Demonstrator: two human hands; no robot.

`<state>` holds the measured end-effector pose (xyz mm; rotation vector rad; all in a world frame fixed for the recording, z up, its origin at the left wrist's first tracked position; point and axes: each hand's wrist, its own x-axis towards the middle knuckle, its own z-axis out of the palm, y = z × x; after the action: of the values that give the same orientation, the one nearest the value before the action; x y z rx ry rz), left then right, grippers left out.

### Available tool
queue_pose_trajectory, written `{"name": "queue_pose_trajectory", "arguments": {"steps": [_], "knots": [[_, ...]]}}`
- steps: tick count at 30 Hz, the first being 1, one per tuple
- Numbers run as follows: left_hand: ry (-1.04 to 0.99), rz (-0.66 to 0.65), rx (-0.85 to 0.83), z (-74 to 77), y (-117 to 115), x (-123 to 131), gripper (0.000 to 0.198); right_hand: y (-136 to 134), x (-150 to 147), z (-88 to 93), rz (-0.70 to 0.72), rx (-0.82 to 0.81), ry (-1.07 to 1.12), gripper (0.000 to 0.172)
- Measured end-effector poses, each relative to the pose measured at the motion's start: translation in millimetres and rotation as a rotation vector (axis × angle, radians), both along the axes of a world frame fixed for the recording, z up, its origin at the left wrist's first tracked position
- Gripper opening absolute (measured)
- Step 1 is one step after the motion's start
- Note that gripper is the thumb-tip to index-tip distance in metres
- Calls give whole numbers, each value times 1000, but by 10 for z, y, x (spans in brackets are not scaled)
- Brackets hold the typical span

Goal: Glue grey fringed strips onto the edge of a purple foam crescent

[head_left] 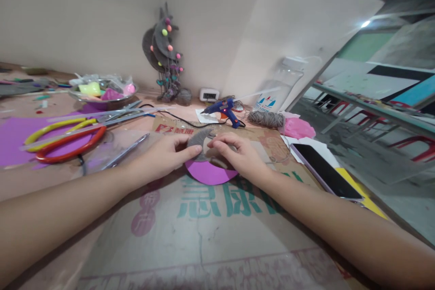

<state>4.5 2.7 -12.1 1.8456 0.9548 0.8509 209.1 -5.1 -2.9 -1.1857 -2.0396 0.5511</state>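
Head view: nearer than the glue gun [220, 108], left hand [170, 156] pinches the grey crescent [196, 148], right hand [242, 154] curls beside it, grip unclear; left of the gun, a bowl [81, 96] holds yellow, purple, pink pieces [113, 94].

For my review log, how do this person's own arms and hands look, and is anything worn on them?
The left forearm and right forearm are bare, with no sleeve, watch or bracelet visible. The left hand and right hand are ungloved; no ring shows, though some fingers are hidden.
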Motion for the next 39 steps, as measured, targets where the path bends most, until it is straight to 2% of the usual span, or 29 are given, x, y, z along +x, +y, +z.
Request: {"name": "queue_pose_trajectory", "arguments": {"steps": [5,9,14,19,23,25,27,30,32,34,39], "knots": [[79,-24,71,40,-44,4,28,-6,-47,-29,162,104,-78,16],[149,-14,110,45,-54,2,32,0,-66,-57,259,108,-113,11],[144,-16,126,26,-39,10,30,14,-59,-50,282,67,-97,14],[52,-25,47,-4,-7,15,20,-15,-46,-33,280,32,-101,21],[-8,-48,-50,-40,24,-5,22,-9,-10,-19,159,-112,20,28],[-33,-21,-94,-54,29,-16,22,49,45,-5,39,-86,103,27],[-48,25,-120,-61,26,-22,22,143,128,5,-73,12,115,20],[-42,60,-117,-58,19,-24,23,294,268,-16,-130,189,-111,18],[-40,39,-118,-55,19,-24,24,364,334,-59,-92,282,-339,24],[-28,12,-123,-54,25,-26,27,399,365,-110,-49,308,-498,29],[53,40,-99,-63,46,-38,31,417,362,-176,-22,373,-660,25]]}}
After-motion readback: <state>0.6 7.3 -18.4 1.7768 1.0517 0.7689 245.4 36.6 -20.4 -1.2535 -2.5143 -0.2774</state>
